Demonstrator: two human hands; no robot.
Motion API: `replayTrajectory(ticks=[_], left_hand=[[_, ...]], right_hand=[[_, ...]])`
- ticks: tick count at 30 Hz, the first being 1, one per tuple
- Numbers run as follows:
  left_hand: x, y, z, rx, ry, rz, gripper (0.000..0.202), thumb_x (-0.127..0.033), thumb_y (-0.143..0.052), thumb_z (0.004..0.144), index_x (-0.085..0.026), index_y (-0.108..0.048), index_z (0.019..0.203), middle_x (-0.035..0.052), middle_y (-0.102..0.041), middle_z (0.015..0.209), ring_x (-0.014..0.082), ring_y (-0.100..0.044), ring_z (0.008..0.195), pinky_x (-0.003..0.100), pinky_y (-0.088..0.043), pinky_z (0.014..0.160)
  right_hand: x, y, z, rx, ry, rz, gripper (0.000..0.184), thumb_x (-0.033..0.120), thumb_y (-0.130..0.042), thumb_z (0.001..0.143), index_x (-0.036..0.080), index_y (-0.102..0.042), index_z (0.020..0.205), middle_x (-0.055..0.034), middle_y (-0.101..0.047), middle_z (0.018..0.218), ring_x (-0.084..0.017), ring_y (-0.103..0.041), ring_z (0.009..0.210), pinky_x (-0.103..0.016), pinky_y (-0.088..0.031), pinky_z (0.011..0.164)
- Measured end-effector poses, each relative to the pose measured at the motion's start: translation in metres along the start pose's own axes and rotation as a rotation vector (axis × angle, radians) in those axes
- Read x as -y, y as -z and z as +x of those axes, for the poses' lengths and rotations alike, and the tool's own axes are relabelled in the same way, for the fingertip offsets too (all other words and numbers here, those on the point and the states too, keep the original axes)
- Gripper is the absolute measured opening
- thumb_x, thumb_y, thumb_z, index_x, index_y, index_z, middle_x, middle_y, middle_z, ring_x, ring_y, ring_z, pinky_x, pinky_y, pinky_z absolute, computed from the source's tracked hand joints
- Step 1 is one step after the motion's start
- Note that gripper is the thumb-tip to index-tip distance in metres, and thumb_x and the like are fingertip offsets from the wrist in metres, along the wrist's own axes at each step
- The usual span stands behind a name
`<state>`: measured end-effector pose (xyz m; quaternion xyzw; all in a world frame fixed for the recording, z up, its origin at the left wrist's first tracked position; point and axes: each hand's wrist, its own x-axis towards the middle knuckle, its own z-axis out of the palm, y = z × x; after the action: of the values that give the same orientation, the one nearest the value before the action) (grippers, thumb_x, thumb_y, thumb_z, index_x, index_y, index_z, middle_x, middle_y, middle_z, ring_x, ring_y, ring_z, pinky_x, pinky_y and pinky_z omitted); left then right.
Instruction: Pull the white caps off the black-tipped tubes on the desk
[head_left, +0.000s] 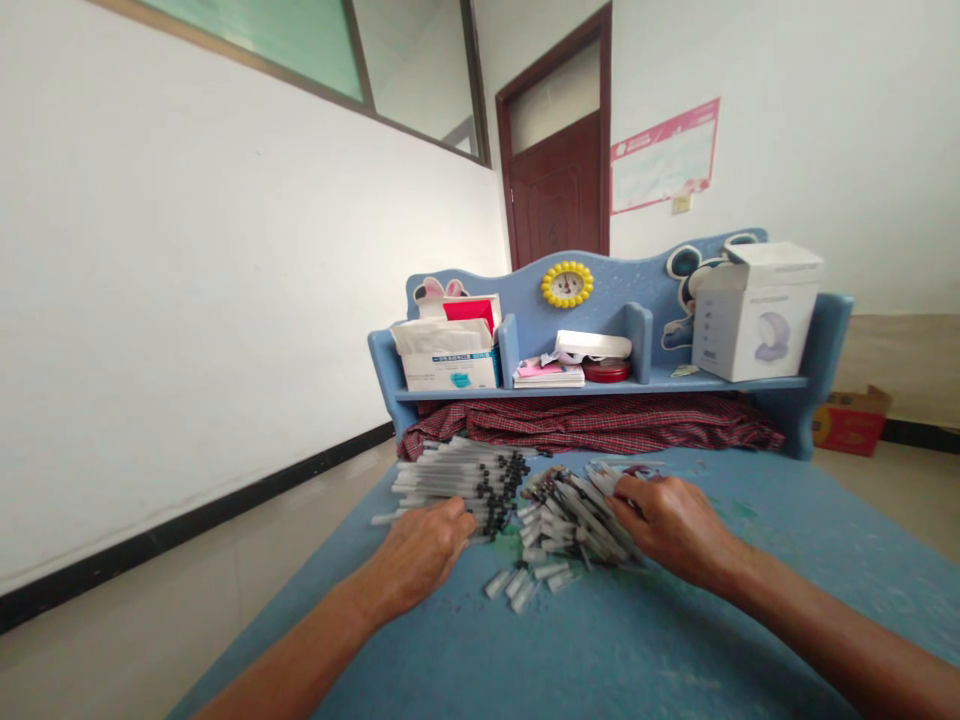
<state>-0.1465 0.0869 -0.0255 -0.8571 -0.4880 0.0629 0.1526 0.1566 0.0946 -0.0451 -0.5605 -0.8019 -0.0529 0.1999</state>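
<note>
Currently, in the head view, the left hand (424,550) is resting, fingers curled, on the white pen stack (457,475) near the table's (600,650) left edge. The right hand (671,525) is lying palm-down, fingers bent, on the loose pen pile (570,510) mid-surface. Whether either hand is gripping anything cannot be determined.

Both arms are bare and reach forward from the bottom edge of the view, drawing closer toward the hands. The left forearm (300,650) runs up from the lower left, its wrist straight. The left hand (424,550) is palm down, knuckles up, fingers curled under with the tips hidden, so its grip cannot be told. The right forearm (840,630) comes in from the lower right. The right hand (671,525) lies palm down, fingers loosely bent and pointing left. The 2 hands are apart.
</note>
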Motion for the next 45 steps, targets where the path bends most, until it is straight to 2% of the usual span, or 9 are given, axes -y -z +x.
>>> replayTrajectory(ticks=[8,12,15,21,23,28,35,40,45], left_hand=[[-0.019,0.015,0.002,-0.088,-0.066,0.030,0.021,-0.013,-0.036,0.091,-0.019,-0.056,0.087,0.0034,-0.055,0.082,0.0164,-0.055,0.076,0.024,-0.044,0.064],[-0.041,0.032,0.006,-0.163,-0.122,0.045,0.018,-0.015,-0.037,0.091,-0.019,-0.054,0.086,0.0034,-0.053,0.080,0.0163,-0.053,0.074,0.024,-0.044,0.062],[-0.059,0.042,0.015,-0.207,-0.201,0.046,0.016,-0.014,-0.038,0.091,-0.019,-0.054,0.089,0.0039,-0.053,0.081,0.0172,-0.053,0.075,0.026,-0.044,0.062],[-0.082,0.041,0.042,-0.304,-0.306,-0.021,0.013,-0.015,-0.040,0.090,-0.017,-0.053,0.087,0.0044,-0.055,0.086,0.0173,-0.053,0.075,0.027,-0.045,0.063],[-0.085,0.039,0.049,-0.334,-0.309,-0.045,0.014,-0.016,-0.040,0.090,-0.017,-0.053,0.085,0.0047,-0.055,0.085,0.0175,-0.053,0.074,0.028,-0.045,0.062],[-0.084,0.035,0.054,-0.361,-0.273,-0.097,0.012,-0.023,-0.047,0.088,-0.016,-0.055,0.082,0.0053,-0.055,0.084,0.0195,-0.053,0.080,0.030,-0.045,0.068],[-0.064,0.027,0.053,-0.434,-0.165,-0.158,0.012,-0.026,-0.055,0.085,-0.016,-0.059,0.079,0.0056,-0.058,0.084,0.0202,-0.051,0.080,0.031,-0.042,0.069],[-0.049,0.015,0.055,-0.445,-0.167,-0.429,0.012,-0.024,-0.055,0.086,-0.015,-0.063,0.082,0.0023,-0.061,0.074,0.0154,-0.055,0.072,0.024,-0.041,0.066],[-0.047,0.017,0.053,-0.402,-0.166,-0.726,0.013,-0.021,-0.054,0.086,-0.015,-0.066,0.085,0.0007,-0.064,0.076,0.0124,-0.059,0.073,0.019,-0.041,0.066]], right_hand=[[0.001,0.000,-0.001,-0.037,0.016,0.063,0.034,0.036,-0.037,0.089,0.020,-0.065,0.077,-0.0047,-0.067,0.068,-0.015,-0.062,0.061,-0.024,-0.031,0.056],[0.008,0.008,-0.005,-0.033,0.102,0.251,0.038,0.039,-0.037,0.090,0.018,-0.060,0.069,-0.0001,-0.056,0.055,-0.011,-0.050,0.051,-0.023,-0.030,0.053],[0.015,0.011,-0.008,0.015,0.186,0.421,0.038,0.039,-0.038,0.091,0.018,-0.055,0.066,0.0032,-0.047,0.054,-0.009,-0.041,0.049,-0.022,-0.029,0.051],[0.016,0.006,-0.007,0.036,0.164,0.606,0.040,0.039,-0.037,0.091,0.017,-0.044,0.057,0.0052,-0.034,0.052,-0.008,-0.031,0.049,-0.022,-0.025,0.047],[0.014,0.005,-0.005,0.043,0.136,0.637,0.040,0.039,-0.038,0.090,0.018,-0.043,0.056,0.0051,-0.035,0.051,-0.008,-0.032,0.048,-0.022,-0.025,0.047],[0.010,0.005,-0.001,0.084,0.092,0.655,0.037,0.035,-0.038,0.088,0.018,-0.043,0.055,0.0029,-0.046,0.050,-0.009,-0.041,0.047,-0.021,-0.031,0.047],[0.002,0.005,0.001,0.119,-0.035,0.762,0.032,0.034,-0.041,0.087,0.018,-0.044,0.059,0.0045,-0.047,0.048,-0.006,-0.040,0.039,-0.017,-0.030,0.039],[0.000,0.004,0.003,0.122,-0.082,0.819,0.028,0.035,-0.045,0.085,0.018,-0.048,0.064,0.0034,-0.051,0.051,-0.006,-0.042,0.036,-0.017,-0.030,0.036],[0.001,0.006,0.003,0.146,-0.137,0.930,0.028,0.041,-0.046,0.083,0.018,-0.048,0.068,0.0044,-0.052,0.050,-0.005,-0.040,0.033,-0.016,-0.029,0.033]])
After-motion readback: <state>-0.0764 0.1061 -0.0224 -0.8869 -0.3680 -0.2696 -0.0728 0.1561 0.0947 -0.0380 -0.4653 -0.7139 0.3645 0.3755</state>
